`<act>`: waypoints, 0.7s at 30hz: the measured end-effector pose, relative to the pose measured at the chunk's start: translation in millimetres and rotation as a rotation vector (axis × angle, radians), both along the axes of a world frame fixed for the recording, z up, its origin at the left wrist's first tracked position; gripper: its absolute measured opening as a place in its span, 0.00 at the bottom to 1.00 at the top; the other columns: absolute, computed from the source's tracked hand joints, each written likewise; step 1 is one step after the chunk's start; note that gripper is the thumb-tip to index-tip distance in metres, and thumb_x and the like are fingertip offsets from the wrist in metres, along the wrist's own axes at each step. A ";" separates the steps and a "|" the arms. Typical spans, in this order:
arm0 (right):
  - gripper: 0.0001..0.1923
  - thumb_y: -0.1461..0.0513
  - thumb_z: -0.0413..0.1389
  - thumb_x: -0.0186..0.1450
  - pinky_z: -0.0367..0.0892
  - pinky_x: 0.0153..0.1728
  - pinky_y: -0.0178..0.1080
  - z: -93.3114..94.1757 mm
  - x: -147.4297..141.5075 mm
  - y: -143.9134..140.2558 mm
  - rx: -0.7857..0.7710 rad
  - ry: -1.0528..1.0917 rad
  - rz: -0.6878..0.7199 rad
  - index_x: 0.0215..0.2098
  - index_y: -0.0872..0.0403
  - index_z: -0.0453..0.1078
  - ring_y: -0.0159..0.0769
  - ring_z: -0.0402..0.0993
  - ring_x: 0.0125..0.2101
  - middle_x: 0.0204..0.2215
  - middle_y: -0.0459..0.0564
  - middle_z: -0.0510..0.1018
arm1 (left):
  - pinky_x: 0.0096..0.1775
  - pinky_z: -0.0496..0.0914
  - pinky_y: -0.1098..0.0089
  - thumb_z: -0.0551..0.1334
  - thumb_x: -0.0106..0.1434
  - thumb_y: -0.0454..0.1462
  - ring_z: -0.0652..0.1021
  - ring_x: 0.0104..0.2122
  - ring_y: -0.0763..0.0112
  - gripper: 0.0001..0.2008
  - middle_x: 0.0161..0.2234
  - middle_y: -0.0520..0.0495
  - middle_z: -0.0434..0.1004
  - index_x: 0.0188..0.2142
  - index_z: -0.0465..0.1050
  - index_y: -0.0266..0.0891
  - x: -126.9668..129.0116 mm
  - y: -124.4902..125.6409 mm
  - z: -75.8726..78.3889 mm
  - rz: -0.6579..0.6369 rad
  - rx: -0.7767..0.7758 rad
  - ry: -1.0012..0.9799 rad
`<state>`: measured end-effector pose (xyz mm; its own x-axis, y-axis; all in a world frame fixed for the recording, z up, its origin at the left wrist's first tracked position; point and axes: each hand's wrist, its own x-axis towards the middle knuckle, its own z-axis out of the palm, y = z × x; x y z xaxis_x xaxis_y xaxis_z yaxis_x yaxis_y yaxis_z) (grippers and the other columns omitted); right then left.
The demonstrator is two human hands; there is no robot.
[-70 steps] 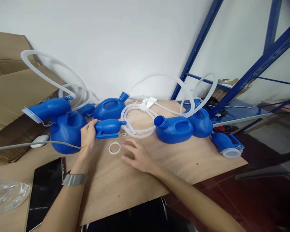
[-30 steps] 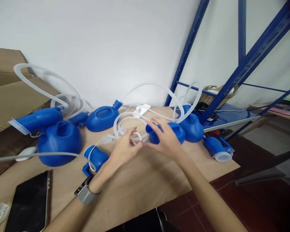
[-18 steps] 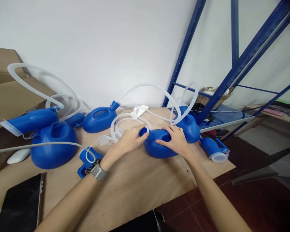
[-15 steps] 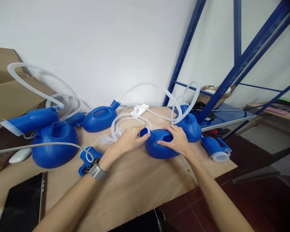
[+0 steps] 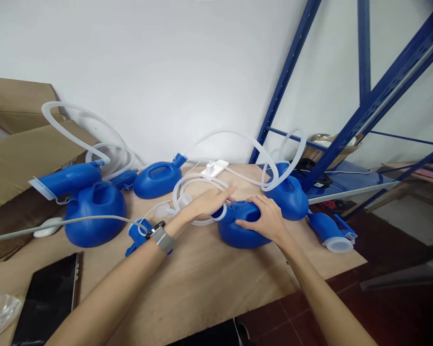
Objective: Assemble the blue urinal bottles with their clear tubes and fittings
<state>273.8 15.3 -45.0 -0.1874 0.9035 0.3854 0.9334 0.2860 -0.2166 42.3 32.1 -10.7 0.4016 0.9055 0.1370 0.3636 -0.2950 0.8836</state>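
Note:
A blue plastic urinal bottle (image 5: 242, 234) lies on the table, its open neck (image 5: 221, 213) pointing left toward me. My right hand (image 5: 265, 216) grips it at the handle opening, thumb on the near side and fingers over the top. At the neck, my left hand (image 5: 212, 202) reaches across the far side with fingers stretched out; its thumb is mostly hidden. Behind that hand lies a coil of clear white hose (image 5: 178, 192) with a translucent cap (image 5: 162, 210) beside it. Another blue bottle (image 5: 288, 197) with a hose stands just behind on the right.
More blue bottles sit at left (image 5: 95, 221) and back (image 5: 158, 180). A small blue piece (image 5: 140, 233) lies by my left wrist, a blue capped urinal (image 5: 330, 233) at the right edge. A phone (image 5: 46, 298), cardboard box (image 5: 29, 154), power strip (image 5: 216, 167) and blue rack (image 5: 285, 81) surround the space.
My left hand has shifted from holding the neck's rim to reaching past its far side, fingers extended. My right hand keeps its grip. The view has turned slightly left.

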 end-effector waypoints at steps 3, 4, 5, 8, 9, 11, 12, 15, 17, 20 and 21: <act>0.42 0.29 0.55 0.47 0.59 0.43 0.33 2.0 -6.7 -9.0 0.035 0.005 0.019 0.41 0.52 0.75 0.29 0.73 0.41 0.42 0.49 0.81 | 0.49 0.70 0.61 0.42 0.72 0.61 0.80 0.43 0.59 0.39 0.40 0.40 0.81 0.42 0.79 0.34 17.6 5.7 -11.8 0.172 -0.166 -0.184; 0.41 0.29 0.55 0.47 0.58 0.43 0.33 2.9 -8.3 -11.0 0.035 0.006 0.019 0.41 0.52 0.75 0.29 0.73 0.41 0.41 0.49 0.81 | 0.48 0.71 0.61 0.42 0.71 0.62 0.80 0.43 0.59 0.39 0.41 0.40 0.81 0.43 0.79 0.35 21.2 6.5 -15.6 0.217 -0.167 -0.220; 0.41 0.29 0.55 0.47 0.58 0.43 0.33 3.7 -9.6 -12.3 0.028 0.010 0.020 0.41 0.52 0.75 0.29 0.73 0.41 0.40 0.49 0.81 | 0.47 0.71 0.61 0.41 0.70 0.64 0.79 0.43 0.59 0.39 0.42 0.40 0.81 0.43 0.79 0.36 23.4 6.7 -18.5 0.238 -0.167 -0.242; 0.42 0.29 0.56 0.45 0.59 0.44 0.33 5.5 -11.2 -12.5 -0.012 0.037 0.011 0.40 0.51 0.75 0.30 0.74 0.42 0.40 0.48 0.81 | 0.47 0.70 0.61 0.41 0.69 0.66 0.78 0.43 0.59 0.40 0.42 0.42 0.80 0.47 0.78 0.39 23.8 3.9 -20.0 0.224 -0.145 -0.236; 0.42 0.29 0.56 0.44 0.59 0.45 0.33 5.8 -11.2 -11.7 -0.032 0.047 0.007 0.41 0.51 0.75 0.30 0.74 0.43 0.41 0.47 0.81 | 0.47 0.70 0.61 0.41 0.68 0.66 0.78 0.43 0.59 0.40 0.42 0.42 0.80 0.48 0.78 0.40 23.0 2.0 -18.5 0.208 -0.125 -0.217; 0.42 0.29 0.57 0.44 0.59 0.45 0.33 6.0 -10.9 -9.7 -0.068 0.063 -0.005 0.41 0.50 0.74 0.30 0.74 0.43 0.41 0.46 0.81 | 0.47 0.70 0.61 0.41 0.69 0.66 0.78 0.43 0.59 0.40 0.41 0.43 0.80 0.49 0.77 0.40 21.9 -2.5 -14.3 0.174 -0.094 -0.181; 0.42 0.29 0.57 0.44 0.58 0.45 0.33 5.8 -10.6 -8.8 -0.082 0.068 -0.007 0.41 0.50 0.74 0.30 0.74 0.43 0.41 0.46 0.81 | 0.46 0.70 0.61 0.41 0.70 0.65 0.78 0.44 0.60 0.40 0.41 0.43 0.80 0.52 0.77 0.40 21.7 -5.0 -12.4 0.160 -0.082 -0.177; 0.40 0.30 0.58 0.45 0.59 0.45 0.33 4.6 -9.2 -6.1 -0.078 0.082 0.012 0.41 0.50 0.74 0.29 0.75 0.42 0.40 0.45 0.81 | 0.50 0.69 0.60 0.40 0.73 0.59 0.78 0.45 0.61 0.36 0.43 0.44 0.80 0.58 0.73 0.41 21.7 -12.6 -8.5 0.131 0.052 -0.162; 0.39 0.31 0.59 0.45 0.61 0.45 0.32 3.2 -8.4 -4.3 -0.049 0.090 0.045 0.41 0.51 0.75 0.28 0.75 0.42 0.40 0.45 0.82 | 0.53 0.67 0.59 0.40 0.75 0.56 0.78 0.47 0.60 0.34 0.45 0.43 0.80 0.59 0.73 0.39 20.8 -16.9 -6.6 0.085 0.223 -0.119; 0.38 0.33 0.60 0.47 0.65 0.47 0.33 1.2 -8.2 -2.1 0.007 0.104 0.087 0.43 0.50 0.77 0.28 0.77 0.43 0.43 0.46 0.82 | 0.56 0.65 0.59 0.44 0.76 0.54 0.77 0.50 0.58 0.31 0.48 0.41 0.79 0.58 0.73 0.36 17.0 -19.8 -2.1 -0.082 0.393 -0.053; 0.38 0.33 0.60 0.48 0.67 0.48 0.33 0.8 -8.3 -1.6 0.023 0.115 0.095 0.44 0.50 0.77 0.28 0.77 0.44 0.45 0.46 0.82 | 0.56 0.65 0.60 0.46 0.76 0.53 0.77 0.50 0.59 0.29 0.49 0.42 0.79 0.59 0.73 0.37 15.4 -19.5 -0.4 -0.155 0.422 -0.049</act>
<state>265.5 13.7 -44.2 -0.2257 0.8743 0.4297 0.8712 0.3785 -0.3126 57.6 12.6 -11.1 0.5115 0.6960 0.5039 0.2476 -0.6809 0.6892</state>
